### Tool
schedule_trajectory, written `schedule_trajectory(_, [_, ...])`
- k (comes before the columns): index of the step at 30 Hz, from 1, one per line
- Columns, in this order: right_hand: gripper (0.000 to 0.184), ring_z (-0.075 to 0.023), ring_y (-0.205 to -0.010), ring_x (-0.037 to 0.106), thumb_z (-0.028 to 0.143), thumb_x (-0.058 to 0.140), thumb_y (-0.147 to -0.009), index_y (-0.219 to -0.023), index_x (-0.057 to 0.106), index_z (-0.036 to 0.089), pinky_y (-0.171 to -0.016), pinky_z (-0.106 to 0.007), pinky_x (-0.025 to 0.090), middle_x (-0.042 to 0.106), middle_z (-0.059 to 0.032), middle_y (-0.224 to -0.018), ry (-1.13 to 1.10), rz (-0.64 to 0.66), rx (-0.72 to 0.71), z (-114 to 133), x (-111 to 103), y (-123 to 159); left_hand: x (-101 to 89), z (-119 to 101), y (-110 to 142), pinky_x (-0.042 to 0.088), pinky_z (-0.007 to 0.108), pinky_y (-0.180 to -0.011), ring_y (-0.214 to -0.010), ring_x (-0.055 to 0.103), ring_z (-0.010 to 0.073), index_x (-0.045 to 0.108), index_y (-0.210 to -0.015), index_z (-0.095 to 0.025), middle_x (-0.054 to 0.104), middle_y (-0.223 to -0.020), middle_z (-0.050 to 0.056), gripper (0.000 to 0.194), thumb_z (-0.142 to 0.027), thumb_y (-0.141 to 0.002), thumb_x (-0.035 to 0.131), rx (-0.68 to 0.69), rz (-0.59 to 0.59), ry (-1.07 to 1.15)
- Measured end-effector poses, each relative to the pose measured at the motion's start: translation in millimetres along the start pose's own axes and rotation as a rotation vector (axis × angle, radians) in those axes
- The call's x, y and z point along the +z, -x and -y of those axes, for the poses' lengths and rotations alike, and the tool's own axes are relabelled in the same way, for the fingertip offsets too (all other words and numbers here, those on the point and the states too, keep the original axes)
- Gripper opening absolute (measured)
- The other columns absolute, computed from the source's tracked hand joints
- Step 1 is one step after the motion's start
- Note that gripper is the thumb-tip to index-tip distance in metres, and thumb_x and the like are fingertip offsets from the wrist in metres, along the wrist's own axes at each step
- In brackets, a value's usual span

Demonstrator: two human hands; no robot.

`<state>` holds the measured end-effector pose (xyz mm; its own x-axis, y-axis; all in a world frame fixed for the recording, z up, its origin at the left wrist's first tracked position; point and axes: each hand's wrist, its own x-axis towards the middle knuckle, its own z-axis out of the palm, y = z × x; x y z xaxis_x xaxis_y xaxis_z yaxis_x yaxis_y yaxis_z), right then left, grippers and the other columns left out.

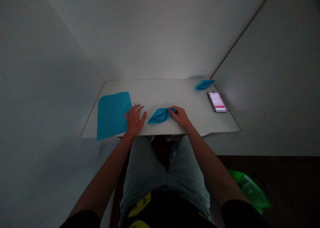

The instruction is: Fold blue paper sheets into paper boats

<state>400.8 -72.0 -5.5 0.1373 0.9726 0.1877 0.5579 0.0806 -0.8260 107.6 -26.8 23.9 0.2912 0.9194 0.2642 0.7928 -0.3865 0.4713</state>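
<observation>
Obs. from wearer's position, near to far: green plastic bag (250,190) on dark floor (290,191) at 4 o'clock. Forearms angled inward over the thighs. Left hand (135,120) released, fingers spread, palm down on white tabletop (162,94), just beside folded blue paper (160,116) at 12 o'clock. Right hand (180,117) at that paper's right tip, fingertips on top; pinch or mere contact cannot be told. Paper judged light and thin, stiffer along creases, apt to slide; best held at the pointed ends. Flat blue paper sheet (113,114) at 11 o'clock. Farther: small folded blue paper (204,84) at 1 o'clock; pixelated object (217,101) at 2 o'clock.
</observation>
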Motion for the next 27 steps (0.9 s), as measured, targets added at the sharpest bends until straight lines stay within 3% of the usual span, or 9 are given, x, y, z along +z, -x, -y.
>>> schedule_trajectory(3, [0.038, -0.0207, -0.074, 0.065, 0.057, 0.061, -0.099, -0.100, 0.080, 0.024, -0.071, -0.033, 0.051, 0.077, -0.0031, -0.085, -0.007, -0.016, 0.013, -1.0, 0.3, -0.7, -16.2, 30.0, 8.5, 0.022, 0.062, -0.130, -0.164, 0.029, 0.0404, 0.052, -0.159, -0.011, 0.039, -0.173, 0.025, 0.068, -0.053, -0.106, 0.048, -0.110, 0.033, -0.227])
schedule_trajectory(7, [0.038, -0.0197, -0.068, 0.063, 0.059, 0.064, -0.096, -0.098, 0.079, 0.024, -0.066, -0.032, 0.049, 0.073, -0.0015, -0.077, -0.020, -0.037, 0.043, -1.2, 0.7, -1.8, -36.8, 72.2, 7.0, 0.020, 0.057, -0.133, -0.165, 0.029, 0.0350, 0.050, -0.160, -0.015, 0.039, -0.175, 0.020, 0.065, -0.049, -0.105, 0.046, -0.038, 0.178, -0.244])
schedule_trajectory(9, [0.041, -0.0198, -0.067, 0.062, 0.062, 0.065, -0.095, -0.097, 0.080, 0.024, -0.064, -0.031, 0.047, 0.072, -0.0015, -0.074, -0.022, -0.037, 0.053, -1.4, 1.0, -2.1, -41.3, 76.1, -1.3, 0.018, 0.058, -0.134, -0.164, 0.031, 0.0351, 0.054, -0.157, -0.016, 0.043, -0.172, 0.019, 0.059, -0.042, -0.105, 0.045, -0.038, 0.176, -0.215])
schedule_trajectory(11, [0.043, -0.0200, -0.068, 0.062, 0.064, 0.066, -0.093, -0.096, 0.080, 0.024, -0.063, -0.031, 0.047, 0.071, -0.0018, -0.073, -0.012, -0.041, 0.058, -1.6, 1.1, -2.1, -38.3, 62.5, -12.5, 0.027, 0.059, -0.130, -0.158, 0.042, 0.0360, 0.058, -0.152, -0.016, 0.052, -0.164, 0.021, 0.054, -0.039, -0.105, 0.045, -0.057, 0.114, -0.117])
schedule_trajectory(13, [0.044, -0.0199, -0.068, 0.062, 0.065, 0.066, -0.092, -0.095, 0.081, 0.024, -0.064, -0.031, 0.047, 0.072, -0.0022, -0.074, -0.001, -0.036, 0.047, -1.2, 0.9, -1.8, -27.0, 35.7, -23.6, 0.047, 0.050, -0.116, -0.135, 0.062, 0.0315, 0.060, -0.148, -0.016, 0.065, -0.146, 0.020, 0.052, -0.042, -0.104, 0.049, -0.003, 0.109, 0.099])
schedule_trajectory(15, [0.045, -0.0197, -0.069, 0.062, 0.066, 0.067, -0.092, -0.094, 0.081, 0.024, -0.066, -0.032, 0.047, 0.073, -0.0026, -0.076, 0.004, -0.025, 0.029, -0.1, 0.1, -1.2, -9.8, 4.4, -31.6, 0.057, 0.037, -0.090, -0.101, 0.071, 0.0238, 0.064, -0.142, -0.016, 0.074, -0.118, 0.013, 0.051, -0.047, -0.104, 0.054, 0.061, 0.244, 0.364])
schedule_trajectory(18, [0.044, -0.0189, -0.068, 0.062, 0.066, 0.069, -0.091, -0.095, 0.081, 0.024, -0.067, -0.031, 0.048, 0.074, -0.0019, -0.077, 0.008, 0.000, 0.007, 2.4, -1.0, -0.1, 18.0, -32.7, -34.9, 0.052, 0.028, -0.070, -0.075, 0.065, 0.0169, 0.070, -0.135, -0.018, 0.070, -0.085, 0.002, 0.051, -0.053, -0.099, 0.065, 0.097, 0.392, 0.556])
schedule_trajectory(22, [0.041, -0.0177, -0.065, 0.060, 0.062, 0.074, -0.090, -0.105, 0.077, 0.024, -0.064, -0.030, 0.046, 0.070, 0.0005, -0.076, -0.011, -0.011, -0.004, 3.6, -0.4, 0.5, 42.7, -52.3, -28.1, 0.048, 0.027, -0.068, -0.072, 0.064, 0.0159, 0.078, -0.124, -0.022, 0.069, -0.078, -0.001, 0.038, -0.048, -0.098, 0.068, 0.055, 0.359, 0.515])
schedule_trajectory(27, [0.060, -0.0157, -0.065, 0.057, 0.052, 0.080, -0.083, -0.132, 0.056, 0.026, -0.060, -0.029, 0.047, 0.072, -0.0022, -0.106, -0.091, -0.095, 0.009, 1.1, 2.9, -0.2, 49.4, -57.6, -22.5, 0.048, 0.029, -0.072, -0.076, 0.067, 0.0175, 0.079, -0.126, -0.028, 0.075, -0.084, 0.000, 0.032, -0.036, -0.096, 0.070, 0.024, 0.315, 0.398])
